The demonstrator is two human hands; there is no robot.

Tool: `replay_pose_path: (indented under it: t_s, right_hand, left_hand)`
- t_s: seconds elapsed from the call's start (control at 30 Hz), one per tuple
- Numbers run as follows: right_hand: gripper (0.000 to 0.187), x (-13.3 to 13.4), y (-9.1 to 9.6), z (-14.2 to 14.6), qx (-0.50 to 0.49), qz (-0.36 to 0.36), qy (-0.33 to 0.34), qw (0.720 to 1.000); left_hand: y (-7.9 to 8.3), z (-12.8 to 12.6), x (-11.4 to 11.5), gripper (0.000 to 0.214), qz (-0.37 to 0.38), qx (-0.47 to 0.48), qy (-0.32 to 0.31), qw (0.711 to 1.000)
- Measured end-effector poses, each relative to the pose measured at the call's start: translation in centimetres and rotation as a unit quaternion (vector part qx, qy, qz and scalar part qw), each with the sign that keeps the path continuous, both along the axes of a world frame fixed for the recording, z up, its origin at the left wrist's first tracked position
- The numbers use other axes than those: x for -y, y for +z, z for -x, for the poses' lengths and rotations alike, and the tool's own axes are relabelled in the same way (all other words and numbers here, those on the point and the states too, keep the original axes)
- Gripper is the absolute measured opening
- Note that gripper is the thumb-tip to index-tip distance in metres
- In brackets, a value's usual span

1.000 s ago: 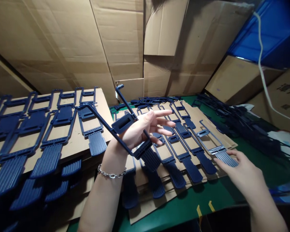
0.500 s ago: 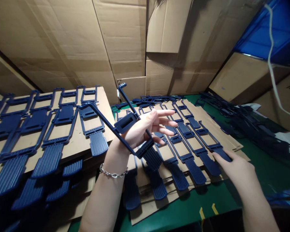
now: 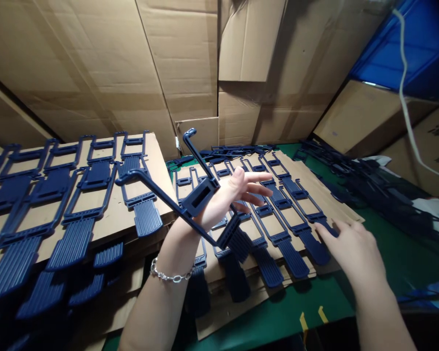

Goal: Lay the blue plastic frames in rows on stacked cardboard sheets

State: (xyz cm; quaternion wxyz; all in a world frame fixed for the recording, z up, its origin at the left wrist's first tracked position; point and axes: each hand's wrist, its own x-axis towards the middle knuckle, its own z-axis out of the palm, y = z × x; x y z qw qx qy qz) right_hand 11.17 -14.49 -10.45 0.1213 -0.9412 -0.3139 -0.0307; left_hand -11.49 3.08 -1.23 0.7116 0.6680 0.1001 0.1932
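Observation:
A dark blue plastic frame [image 3: 199, 196], with two hooked arms, a slotted crossbar and a ribbed foot, hangs tilted around my left hand [image 3: 237, 192]. That hand reaches through the frame with its fingers stretched out and apart. At the right end of the front row, my right hand [image 3: 356, 248] grips the foot of a similar blue frame [image 3: 300, 195] lying flat on a cardboard sheet [image 3: 331, 197]. The thumb is at the foot's left side; the hand covers most of the foot. Several more such frames lie in rows beside it, their ribbed feet over the sheet's front edge.
A cardboard stack [image 3: 157, 163] on the left carries further rows of blue frames. Loose frames lie piled [image 3: 346, 165] at the right on the green tabletop [image 3: 336, 302]. Cardboard walls [image 3: 183, 58] stand behind. A white cable [image 3: 402, 73] hangs at the right by a blue bin [image 3: 424, 44].
My right hand and the frame under it have shifted slightly left and away from me. My left hand and the hanging frame have moved a little right, and its hooks have tipped somewhat.

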Motion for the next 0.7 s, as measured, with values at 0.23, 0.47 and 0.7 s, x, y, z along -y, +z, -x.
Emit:
replay_pose_path:
  t_s: [0.23, 0.47, 0.7]
  right_hand:
    - [0.065, 0.5, 4.6, 10.1, -0.129, -0.262, 0.389, 0.874]
    - [0.062, 0.4, 4.0, 11.4, -0.166, -0.317, 0.418, 0.835]
    - [0.062, 0.5, 1.8, -6.1, -0.079, -0.17, 0.005, 0.982]
  left_hand:
    - [0.8, -1.3, 3.3, 0.072, -0.056, -0.002, 0.01, 0.998]
    - [0.1, -2.2, 4.3, 0.077, -0.082, -0.012, 0.077, 0.994]
    - [1.7, 1.3, 6.1, 0.07, -0.441, -0.27, 0.049, 0.855]
